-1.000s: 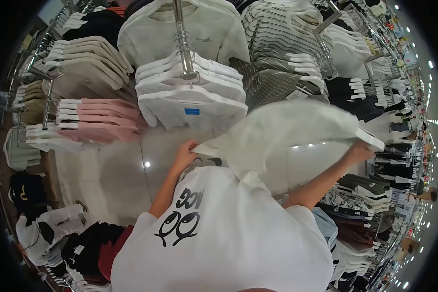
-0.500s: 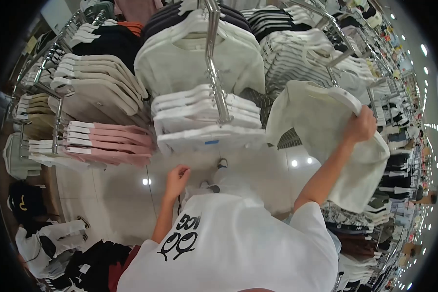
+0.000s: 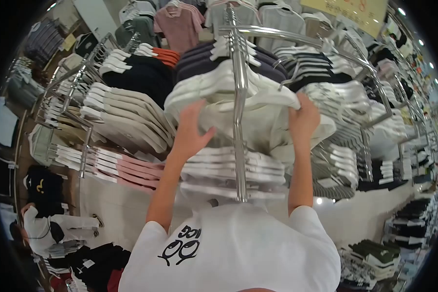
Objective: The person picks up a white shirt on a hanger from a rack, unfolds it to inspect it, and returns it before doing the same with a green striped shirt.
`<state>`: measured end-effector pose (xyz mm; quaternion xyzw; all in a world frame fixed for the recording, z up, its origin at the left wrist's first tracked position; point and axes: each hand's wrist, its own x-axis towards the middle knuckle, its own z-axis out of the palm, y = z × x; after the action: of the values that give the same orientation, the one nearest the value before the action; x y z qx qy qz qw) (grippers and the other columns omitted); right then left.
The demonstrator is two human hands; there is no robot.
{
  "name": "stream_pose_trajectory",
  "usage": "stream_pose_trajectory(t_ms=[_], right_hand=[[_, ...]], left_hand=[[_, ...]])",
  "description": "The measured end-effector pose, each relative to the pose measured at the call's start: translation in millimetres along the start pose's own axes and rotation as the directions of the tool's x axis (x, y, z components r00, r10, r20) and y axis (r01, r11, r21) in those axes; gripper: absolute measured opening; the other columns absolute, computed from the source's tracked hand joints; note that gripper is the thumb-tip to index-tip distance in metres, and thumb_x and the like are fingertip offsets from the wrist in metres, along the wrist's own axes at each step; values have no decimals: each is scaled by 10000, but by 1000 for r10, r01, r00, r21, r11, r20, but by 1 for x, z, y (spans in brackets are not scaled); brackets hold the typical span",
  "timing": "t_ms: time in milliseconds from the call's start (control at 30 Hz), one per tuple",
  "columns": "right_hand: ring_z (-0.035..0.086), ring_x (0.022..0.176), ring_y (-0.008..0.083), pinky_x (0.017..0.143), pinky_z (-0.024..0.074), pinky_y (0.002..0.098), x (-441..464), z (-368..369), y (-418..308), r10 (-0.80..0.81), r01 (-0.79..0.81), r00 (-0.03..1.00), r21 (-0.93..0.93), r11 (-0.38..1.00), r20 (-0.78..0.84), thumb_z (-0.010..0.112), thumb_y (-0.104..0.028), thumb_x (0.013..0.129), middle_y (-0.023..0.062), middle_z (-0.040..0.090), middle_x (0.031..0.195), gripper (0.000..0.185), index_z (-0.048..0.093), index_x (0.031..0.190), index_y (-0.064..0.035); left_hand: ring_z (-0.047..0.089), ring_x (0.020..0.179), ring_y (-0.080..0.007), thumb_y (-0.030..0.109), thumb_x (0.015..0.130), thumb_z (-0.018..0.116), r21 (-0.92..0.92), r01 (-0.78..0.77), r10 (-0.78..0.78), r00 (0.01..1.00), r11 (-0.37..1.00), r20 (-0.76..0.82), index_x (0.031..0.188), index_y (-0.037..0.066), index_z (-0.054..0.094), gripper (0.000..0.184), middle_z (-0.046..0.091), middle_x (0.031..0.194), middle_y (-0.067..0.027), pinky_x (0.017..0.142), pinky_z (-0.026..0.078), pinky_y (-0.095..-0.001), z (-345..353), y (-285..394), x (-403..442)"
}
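My right hand (image 3: 304,119) is closed on the end of a white clothes hanger (image 3: 270,99). From that hanger hangs a pale grey-green T-shirt (image 3: 270,124), partly behind the chrome rack arm (image 3: 240,92). Its metal hook shows above my right hand, apart from the rail. My left hand (image 3: 192,132) is raised left of the rack arm, thumb and fingers apart, in front of similar pale shirts (image 3: 182,92) on white hangers. Whether its fingertips touch the cloth, I cannot tell.
White shirts (image 3: 228,168) hang low in front. Beige shirts (image 3: 126,121) and pink shirts (image 3: 126,168) hang to the left, striped ones (image 3: 343,126) to the right. A yellow sign (image 3: 348,14) is at the top. Another person (image 3: 46,228) is at lower left.
My right hand has brought the T-shirt on its hanger from the right side up to the central rack. My left hand has risen from low beside my body. The view has tilted up.
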<state>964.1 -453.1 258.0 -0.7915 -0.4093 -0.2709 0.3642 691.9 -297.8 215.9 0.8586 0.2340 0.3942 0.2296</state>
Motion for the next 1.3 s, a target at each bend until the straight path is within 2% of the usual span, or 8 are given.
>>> stream_pose_trajectory(t_ms=[100,167,367,800,933,1000,1133,1300], right_hand=[[638,828,362,699,479,456,5,43,-23,-27,18,999,195,981,40,754,-121,696,126,673,859,259,669,939,-94],[639,843,362,682,478,445,3,61,-38,-6,-75,972,336,939,234,747,-113,705,116,672,857,245,664,935,-87],[627,760,327,658,471,431,-28,101,-22,-135,5,943,392,920,305,837,-309,715,94,649,798,355,647,889,-65],[608,887,381,771,466,450,-63,81,43,-76,-8,941,245,969,331,858,-356,709,162,655,901,484,617,952,-14],[603,943,389,813,470,452,-73,63,34,-141,76,951,232,970,276,844,-367,739,182,652,1017,567,600,1092,4],[593,984,395,830,468,452,-79,59,27,-204,151,942,206,967,267,810,-394,782,190,638,1076,620,571,1188,9],[586,1014,389,854,458,454,-88,55,11,-212,195,937,90,977,278,788,-411,804,183,633,1091,619,560,1199,9],[563,1142,380,955,436,472,-101,41,25,-218,205,946,78,976,241,761,-522,789,188,618,1215,757,537,1288,1]], left_hand=[[547,1141,-388,149,776,754,126,-87,90,996,988,-26,1280,37,573,547,601,1232,-180,990,412,-482,19,-21,37],[588,958,-395,174,802,753,264,66,-39,994,962,-106,1010,29,641,278,656,1002,-174,850,441,-486,26,-59,36],[536,724,-400,232,855,725,389,113,-107,994,914,-38,713,33,513,323,538,694,-175,647,385,-491,15,-87,37],[594,793,-365,464,800,768,306,-27,-28,985,952,173,850,19,563,492,609,800,-145,709,448,-444,6,-41,46],[586,790,-402,462,804,766,171,-104,93,993,980,72,851,-4,551,516,605,802,-187,685,454,-453,-16,-69,27],[578,827,-428,424,822,763,249,34,-76,984,968,164,872,-14,543,493,603,835,-211,701,452,-468,-24,-89,16],[575,857,-450,385,848,748,133,40,-57,990,990,126,905,-17,544,454,596,870,-234,720,451,-479,-28,-112,4],[565,933,-472,380,888,703,207,-136,124,990,969,73,964,-22,552,436,613,964,-250,759,443,-507,-18,-116,-5]])
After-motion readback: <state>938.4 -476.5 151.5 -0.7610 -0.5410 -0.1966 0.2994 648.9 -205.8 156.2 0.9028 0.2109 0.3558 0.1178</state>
